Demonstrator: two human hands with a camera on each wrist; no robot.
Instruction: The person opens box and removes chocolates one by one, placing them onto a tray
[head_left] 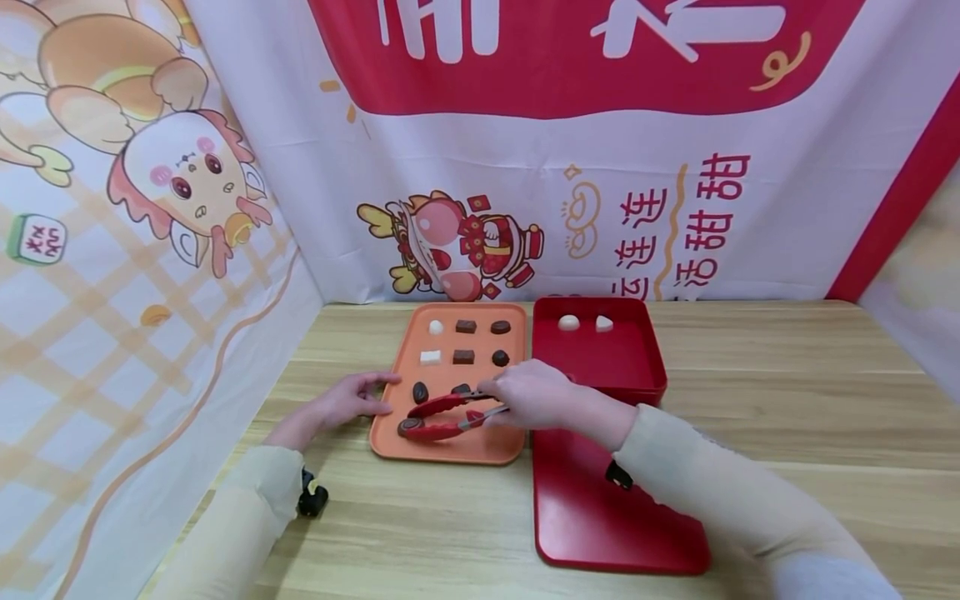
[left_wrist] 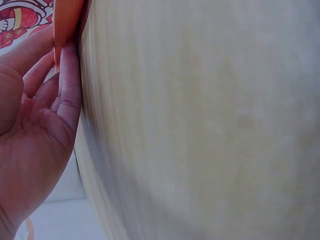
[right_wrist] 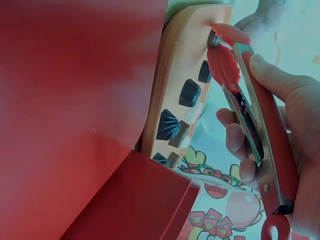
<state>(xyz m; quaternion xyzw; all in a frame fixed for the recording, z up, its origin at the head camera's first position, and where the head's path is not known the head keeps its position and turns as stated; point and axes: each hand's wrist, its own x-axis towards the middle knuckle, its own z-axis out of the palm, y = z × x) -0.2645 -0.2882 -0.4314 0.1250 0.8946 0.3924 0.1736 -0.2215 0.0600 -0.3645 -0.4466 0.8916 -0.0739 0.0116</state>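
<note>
My right hand (head_left: 528,392) grips a pair of red-tipped tongs (right_wrist: 272,145). Their red tips close around a dark round chocolate (head_left: 410,426) at the near left of the orange tray (head_left: 472,450). My left hand (head_left: 352,398) rests with fairly straight fingers against the tray's left rim, and the left wrist view shows those fingers (left_wrist: 70,85) at the tray's edge, low by the table. Several other chocolates stand in rows on the tray, among them a white block (head_left: 430,357), a brown block (head_left: 463,357) and a dark oval one (head_left: 420,392).
Right of the tray stands a red box (head_left: 611,358) with two white chocolates (head_left: 569,322) inside. In front of it lies a flat red lid (head_left: 600,525), partly under my right forearm. A printed cloth (head_left: 480,150) hangs behind the wooden table (head_left: 787,400).
</note>
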